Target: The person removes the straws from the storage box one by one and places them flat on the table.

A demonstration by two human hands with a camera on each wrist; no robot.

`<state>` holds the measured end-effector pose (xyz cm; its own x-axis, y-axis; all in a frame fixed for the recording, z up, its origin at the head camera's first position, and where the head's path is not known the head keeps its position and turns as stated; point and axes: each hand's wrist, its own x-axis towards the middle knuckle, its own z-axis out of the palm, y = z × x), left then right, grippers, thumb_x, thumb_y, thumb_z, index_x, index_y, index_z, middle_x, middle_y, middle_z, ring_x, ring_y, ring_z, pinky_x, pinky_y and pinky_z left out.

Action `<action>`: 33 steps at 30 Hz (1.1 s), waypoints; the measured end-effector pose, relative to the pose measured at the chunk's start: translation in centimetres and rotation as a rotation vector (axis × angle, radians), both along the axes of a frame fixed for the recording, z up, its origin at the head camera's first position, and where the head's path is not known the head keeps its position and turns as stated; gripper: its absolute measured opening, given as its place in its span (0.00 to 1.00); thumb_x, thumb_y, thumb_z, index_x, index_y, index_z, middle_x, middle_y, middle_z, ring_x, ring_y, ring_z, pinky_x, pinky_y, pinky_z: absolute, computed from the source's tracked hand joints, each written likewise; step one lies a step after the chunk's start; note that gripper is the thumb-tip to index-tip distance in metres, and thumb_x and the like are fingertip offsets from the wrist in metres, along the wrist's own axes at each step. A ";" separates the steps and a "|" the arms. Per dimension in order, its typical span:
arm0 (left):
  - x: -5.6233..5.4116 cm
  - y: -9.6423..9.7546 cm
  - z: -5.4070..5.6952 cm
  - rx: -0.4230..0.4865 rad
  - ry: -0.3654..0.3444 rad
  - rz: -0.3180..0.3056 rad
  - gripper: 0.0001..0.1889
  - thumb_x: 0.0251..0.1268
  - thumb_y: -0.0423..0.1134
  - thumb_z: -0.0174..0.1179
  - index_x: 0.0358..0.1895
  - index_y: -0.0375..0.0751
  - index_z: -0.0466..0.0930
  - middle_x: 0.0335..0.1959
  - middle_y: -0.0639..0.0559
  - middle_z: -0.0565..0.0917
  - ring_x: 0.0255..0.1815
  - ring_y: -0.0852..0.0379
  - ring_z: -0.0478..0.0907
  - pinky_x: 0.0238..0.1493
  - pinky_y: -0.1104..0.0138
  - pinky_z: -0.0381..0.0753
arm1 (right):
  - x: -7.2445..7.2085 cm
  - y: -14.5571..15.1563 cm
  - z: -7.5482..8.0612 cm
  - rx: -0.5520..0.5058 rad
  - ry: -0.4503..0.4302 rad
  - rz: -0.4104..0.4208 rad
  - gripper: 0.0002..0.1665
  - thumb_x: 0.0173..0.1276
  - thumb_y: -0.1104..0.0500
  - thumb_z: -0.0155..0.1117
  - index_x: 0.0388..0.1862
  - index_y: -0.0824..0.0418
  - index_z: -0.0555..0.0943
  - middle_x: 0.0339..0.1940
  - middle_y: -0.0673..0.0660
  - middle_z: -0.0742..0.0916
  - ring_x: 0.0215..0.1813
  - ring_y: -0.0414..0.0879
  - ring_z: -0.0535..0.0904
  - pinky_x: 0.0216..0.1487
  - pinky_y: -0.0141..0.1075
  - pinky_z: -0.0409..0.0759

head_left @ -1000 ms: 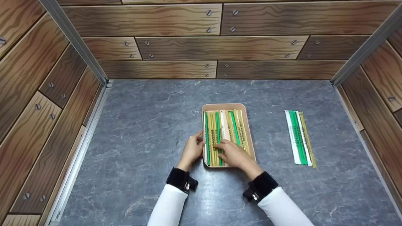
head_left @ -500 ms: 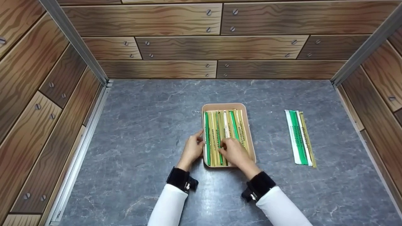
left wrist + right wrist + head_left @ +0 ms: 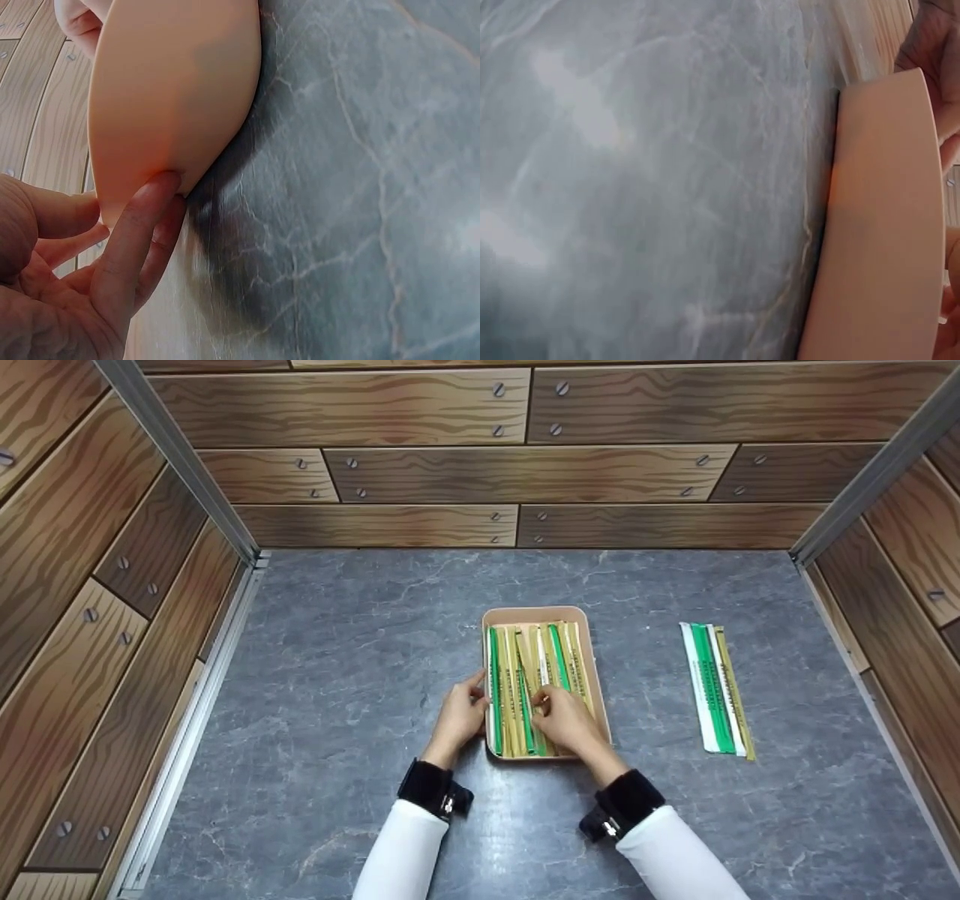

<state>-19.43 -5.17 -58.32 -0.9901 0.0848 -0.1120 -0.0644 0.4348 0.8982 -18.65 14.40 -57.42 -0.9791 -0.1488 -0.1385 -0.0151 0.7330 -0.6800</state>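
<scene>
A pinkish-tan rectangular tray stands on the table, holding a row of slim, flat wrapped stick packets in gold, green and white with dark print. From outside, my left hand touches the tray's left wall. The left wrist view shows its fingers against the wall and lower corner. My right hand is over the near right part of the tray, its thumb and fingers curled around a slanting gold stick packet. In the right wrist view the tray wall hides most of that grasp.
To the right of the tray, several more stick packets in white, green and gold lie side by side on the grey marbled table. Wood-patterned walls with metal corner strips enclose the table at the back and both sides.
My right hand has shifted slightly right inside the tray, its fingers curling more. Packets near its fingertips have moved, one gold packet now slanting. My left hand has stayed at the tray's wall.
</scene>
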 end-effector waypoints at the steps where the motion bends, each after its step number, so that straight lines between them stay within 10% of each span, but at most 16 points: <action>1: 0.0 0.0 0.0 0.002 0.000 -0.001 0.29 0.65 0.26 0.58 0.70 0.36 0.68 0.39 0.43 0.83 0.35 0.52 0.82 0.40 0.63 0.82 | 0.0 0.2 0.0 -0.004 -0.005 -0.006 0.13 0.53 0.68 0.67 0.40 0.61 0.82 0.24 0.50 0.81 0.26 0.44 0.76 0.27 0.37 0.76; 24: 0.1 0.1 0.0 0.009 0.002 0.002 0.29 0.65 0.25 0.57 0.70 0.37 0.68 0.39 0.42 0.84 0.37 0.50 0.82 0.39 0.63 0.82 | 1.5 8.6 3.8 -0.248 0.117 -0.184 0.22 0.57 0.77 0.63 0.53 0.75 0.78 0.34 0.65 0.85 0.32 0.49 0.81 0.29 0.30 0.80; 33: 0.1 0.0 0.0 -0.015 0.027 0.001 0.29 0.63 0.24 0.56 0.70 0.37 0.69 0.37 0.43 0.84 0.35 0.53 0.82 0.40 0.62 0.81 | 2.5 14.7 3.7 0.019 0.232 -0.369 0.19 0.61 0.68 0.66 0.52 0.69 0.82 0.37 0.66 0.87 0.38 0.60 0.85 0.35 0.43 0.81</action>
